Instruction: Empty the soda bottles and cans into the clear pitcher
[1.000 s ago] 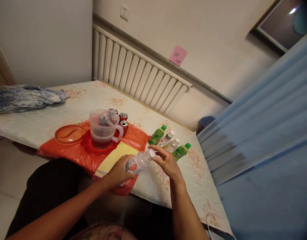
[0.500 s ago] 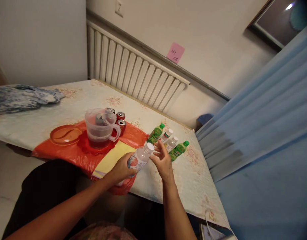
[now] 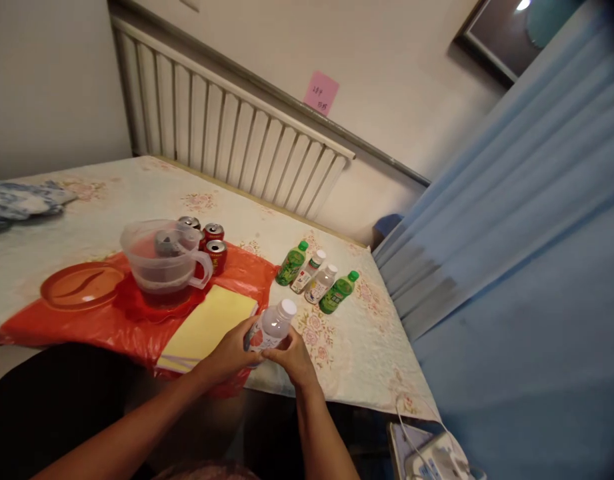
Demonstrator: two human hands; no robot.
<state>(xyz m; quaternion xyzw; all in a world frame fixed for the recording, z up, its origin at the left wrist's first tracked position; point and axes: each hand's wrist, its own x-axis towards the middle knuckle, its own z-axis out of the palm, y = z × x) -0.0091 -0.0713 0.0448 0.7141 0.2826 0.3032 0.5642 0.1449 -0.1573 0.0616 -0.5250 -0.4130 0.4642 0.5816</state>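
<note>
Left hand [image 3: 233, 348] and right hand [image 3: 297, 359] are clamping fingers around grapefruit-label bottle [image 3: 269, 329], opposite sides. It's leaning right, cap [image 3: 288, 308] up.

The white-capped bottle [image 3: 271, 328] looks like smooth, clear plastic, as does the measuring jug [image 3: 159, 263], cloudy and translucent. The drink cans [image 3: 216, 257] have shiny metal tops. The red sheet [image 3: 94, 327] is thin, glossy, crinkled plastic; the orange lid [image 3: 81, 287] looks like smooth plastic with a soft shine. The yellow sheet [image 3: 211, 320] looks like matt paper. The blue curtain [image 3: 487, 220] is matt, folded cloth.
</note>
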